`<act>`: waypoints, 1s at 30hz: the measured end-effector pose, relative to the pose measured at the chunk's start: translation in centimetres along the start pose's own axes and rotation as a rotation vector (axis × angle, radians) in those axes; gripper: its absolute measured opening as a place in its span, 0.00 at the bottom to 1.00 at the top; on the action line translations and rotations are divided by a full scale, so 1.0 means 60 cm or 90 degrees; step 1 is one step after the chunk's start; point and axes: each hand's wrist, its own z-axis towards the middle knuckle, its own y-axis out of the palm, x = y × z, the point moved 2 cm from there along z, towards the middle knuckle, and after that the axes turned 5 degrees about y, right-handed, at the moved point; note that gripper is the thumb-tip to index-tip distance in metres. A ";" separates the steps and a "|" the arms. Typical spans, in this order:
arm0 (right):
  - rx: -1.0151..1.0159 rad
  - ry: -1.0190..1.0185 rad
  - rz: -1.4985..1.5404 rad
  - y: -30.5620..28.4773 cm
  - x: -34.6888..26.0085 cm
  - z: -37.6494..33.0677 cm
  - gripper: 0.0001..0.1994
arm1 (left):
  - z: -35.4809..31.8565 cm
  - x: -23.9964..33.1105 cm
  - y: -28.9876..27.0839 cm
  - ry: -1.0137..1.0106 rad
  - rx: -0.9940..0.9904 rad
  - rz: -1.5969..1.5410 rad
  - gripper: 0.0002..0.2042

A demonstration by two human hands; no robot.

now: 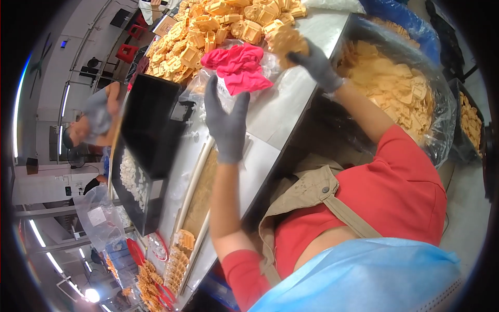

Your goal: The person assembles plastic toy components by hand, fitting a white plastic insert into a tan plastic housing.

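My right hand (318, 65), in a dark grey glove, grips a yellow-orange moulded plastic part (287, 42) at the edge of a large heap of similar parts (192, 44). The held part is slightly blurred, so its details are unclear. My left hand (227, 122), gloved the same way, hovers over the white worktop with thumb and fingers spread and nothing between them. Just beyond its fingertips, a crumpled bright pink cloth (239, 66) lies on clear plastic bags.
Left of my left hand stands a black bin (150, 112) with small white pieces (132, 179) nearby. A channel (200, 192) between pale rails holds a row of yellow parts (178, 265). At my right, a plastic-lined container (442, 99) holds more yellow parts. Another person (96, 117) is across the worktop.
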 end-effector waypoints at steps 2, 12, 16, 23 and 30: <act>0.054 0.047 -0.174 -0.053 0.033 0.052 0.36 | 0.062 -0.014 0.017 0.086 -0.027 0.173 0.38; 0.225 -0.066 -0.560 -0.013 0.140 0.235 0.55 | 0.327 -0.160 0.174 0.011 -0.279 0.813 0.50; 0.188 0.027 -0.585 -0.018 0.152 0.323 0.59 | 0.408 -0.222 0.208 0.075 -0.273 0.851 0.41; 0.241 0.024 -0.490 -0.033 0.191 0.499 0.58 | 0.529 -0.314 0.239 0.117 -0.288 0.743 0.51; 0.297 -0.041 -0.502 0.007 0.236 0.627 0.54 | 0.656 -0.418 0.224 0.091 -0.299 0.755 0.53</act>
